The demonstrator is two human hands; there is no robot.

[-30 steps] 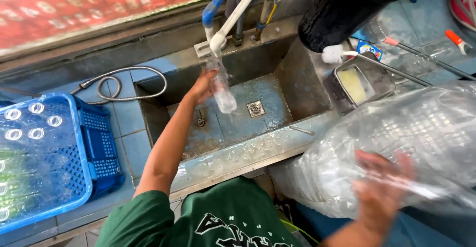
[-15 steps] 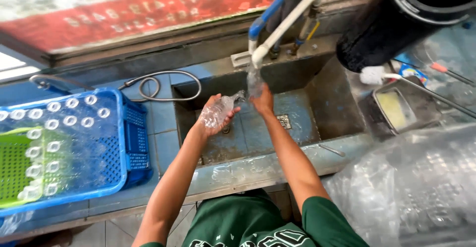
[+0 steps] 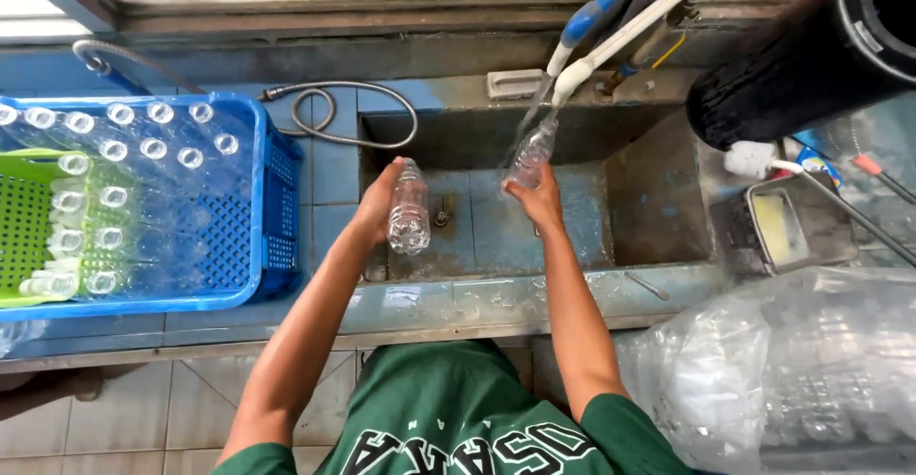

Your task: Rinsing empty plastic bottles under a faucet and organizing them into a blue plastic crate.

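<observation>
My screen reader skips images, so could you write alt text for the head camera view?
Over a grey sink, the right hand holds a clear plastic bottle under the white spout while the left hand holds another bottle. A blue crate of bottles sits to the left.

Black pipe (image 3: 811,55): running off the edge above the right hand (image 3: 536,198).
Bag (image 3: 792,380): blurring its contents, lying below that hand.
</observation>
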